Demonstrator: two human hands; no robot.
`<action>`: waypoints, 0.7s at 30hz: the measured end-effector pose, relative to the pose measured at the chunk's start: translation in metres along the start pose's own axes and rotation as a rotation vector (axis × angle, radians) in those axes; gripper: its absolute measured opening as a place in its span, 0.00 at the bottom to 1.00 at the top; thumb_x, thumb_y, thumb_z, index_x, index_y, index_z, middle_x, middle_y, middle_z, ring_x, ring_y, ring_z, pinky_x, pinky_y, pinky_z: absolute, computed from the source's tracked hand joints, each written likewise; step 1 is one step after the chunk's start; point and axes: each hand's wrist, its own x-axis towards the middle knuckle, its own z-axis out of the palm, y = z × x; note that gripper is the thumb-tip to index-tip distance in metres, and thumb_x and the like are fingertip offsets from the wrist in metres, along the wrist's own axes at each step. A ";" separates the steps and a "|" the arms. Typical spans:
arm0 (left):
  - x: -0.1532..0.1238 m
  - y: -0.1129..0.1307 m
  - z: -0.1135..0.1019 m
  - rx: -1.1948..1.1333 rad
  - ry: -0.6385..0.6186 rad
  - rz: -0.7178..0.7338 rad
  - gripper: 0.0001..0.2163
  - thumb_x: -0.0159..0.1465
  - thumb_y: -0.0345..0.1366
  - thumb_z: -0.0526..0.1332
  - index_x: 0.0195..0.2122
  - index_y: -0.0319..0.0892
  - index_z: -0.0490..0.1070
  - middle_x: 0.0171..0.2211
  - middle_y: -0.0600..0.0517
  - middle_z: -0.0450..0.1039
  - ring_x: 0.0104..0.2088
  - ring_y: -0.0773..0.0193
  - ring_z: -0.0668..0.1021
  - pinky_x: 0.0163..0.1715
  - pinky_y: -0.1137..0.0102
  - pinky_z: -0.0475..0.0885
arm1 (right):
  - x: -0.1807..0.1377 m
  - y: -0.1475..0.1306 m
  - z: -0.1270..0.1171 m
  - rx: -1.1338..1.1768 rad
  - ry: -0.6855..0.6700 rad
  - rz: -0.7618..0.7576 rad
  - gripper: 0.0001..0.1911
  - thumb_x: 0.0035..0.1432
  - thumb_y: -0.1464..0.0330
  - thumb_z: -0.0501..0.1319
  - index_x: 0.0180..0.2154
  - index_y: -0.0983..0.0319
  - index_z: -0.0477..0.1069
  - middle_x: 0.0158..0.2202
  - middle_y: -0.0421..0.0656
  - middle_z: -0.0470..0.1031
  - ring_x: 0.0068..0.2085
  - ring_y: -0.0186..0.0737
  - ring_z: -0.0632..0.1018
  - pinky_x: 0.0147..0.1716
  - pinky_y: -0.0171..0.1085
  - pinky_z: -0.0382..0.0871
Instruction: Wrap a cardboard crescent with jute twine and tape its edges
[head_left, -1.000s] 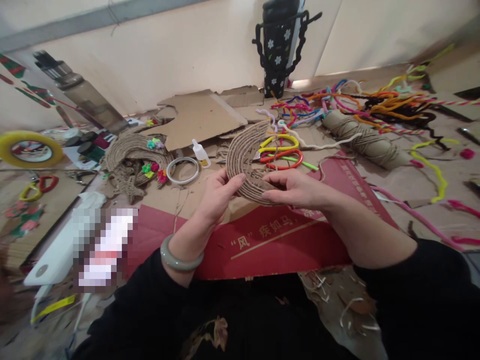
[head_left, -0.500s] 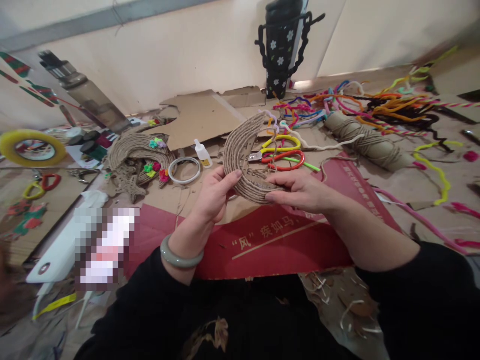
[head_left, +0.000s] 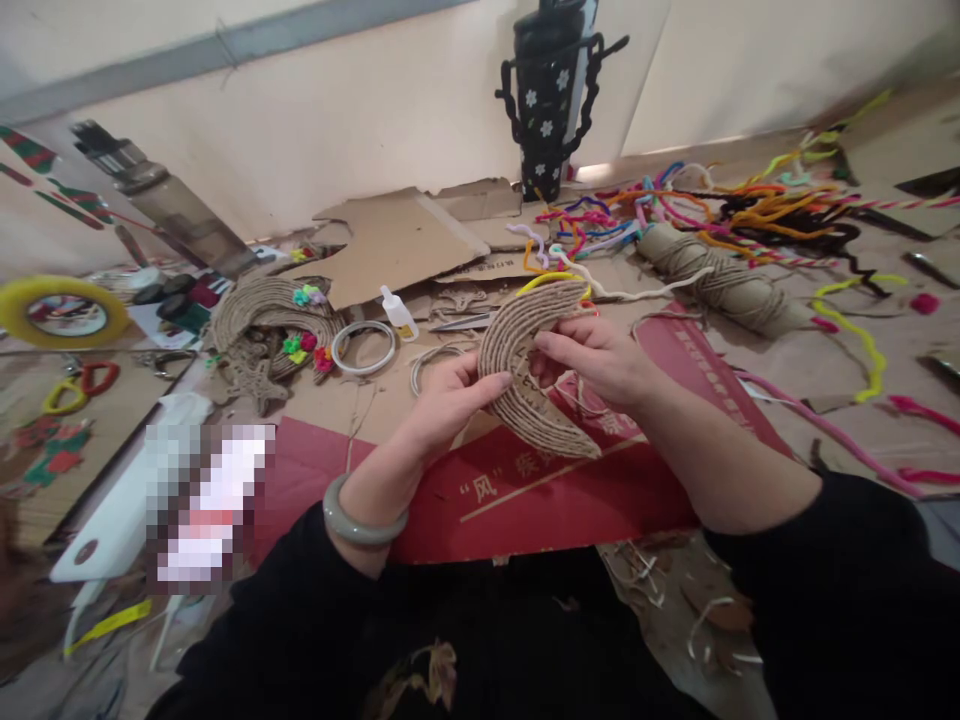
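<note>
Both my hands hold a crescent-shaped piece wrapped in brown twine [head_left: 517,350] above a red printed cardboard sheet [head_left: 525,490]. My left hand [head_left: 446,400] pinches its outer left edge with thumb and fingers. My right hand [head_left: 592,355] grips the inner curve from the right, fingers closed on it. A loose strand of twine trails under the right hand. I wear a pale green bangle [head_left: 360,520] on the left wrist and black sleeves.
A second twine crescent with small coloured flowers [head_left: 274,320] lies at the left, beside a tape ring [head_left: 364,345] and small glue bottle [head_left: 397,312]. A twine spool [head_left: 712,275] and several pipe cleaners [head_left: 750,215] lie at the right. Yellow tape roll [head_left: 60,312], flowered black bottle [head_left: 547,110].
The crescent has turned in my hands and come lower and nearer; its lower tip now points down right. My right hand has shifted up onto the inner curve.
</note>
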 end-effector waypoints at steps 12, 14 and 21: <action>0.001 -0.005 -0.004 0.415 0.286 0.469 0.19 0.52 0.33 0.68 0.45 0.44 0.69 0.32 0.55 0.73 0.29 0.70 0.74 0.28 0.75 0.70 | 0.000 0.006 0.014 -0.145 -0.129 0.064 0.15 0.55 0.65 0.60 0.20 0.63 0.71 0.19 0.40 0.74 0.21 0.30 0.73 0.25 0.32 0.68; 0.001 -0.006 -0.004 0.477 0.265 0.493 0.17 0.54 0.32 0.66 0.45 0.43 0.70 0.33 0.54 0.74 0.29 0.70 0.74 0.28 0.74 0.70 | 0.000 0.007 0.013 -0.168 -0.138 0.057 0.15 0.57 0.65 0.59 0.20 0.63 0.72 0.19 0.40 0.74 0.22 0.30 0.74 0.25 0.32 0.68; 0.002 -0.007 -0.005 0.508 0.287 0.496 0.14 0.53 0.32 0.65 0.42 0.41 0.71 0.34 0.51 0.77 0.32 0.67 0.78 0.34 0.71 0.74 | -0.001 0.006 0.015 -0.230 -0.146 0.030 0.16 0.58 0.64 0.58 0.21 0.63 0.73 0.21 0.43 0.77 0.23 0.31 0.74 0.26 0.32 0.67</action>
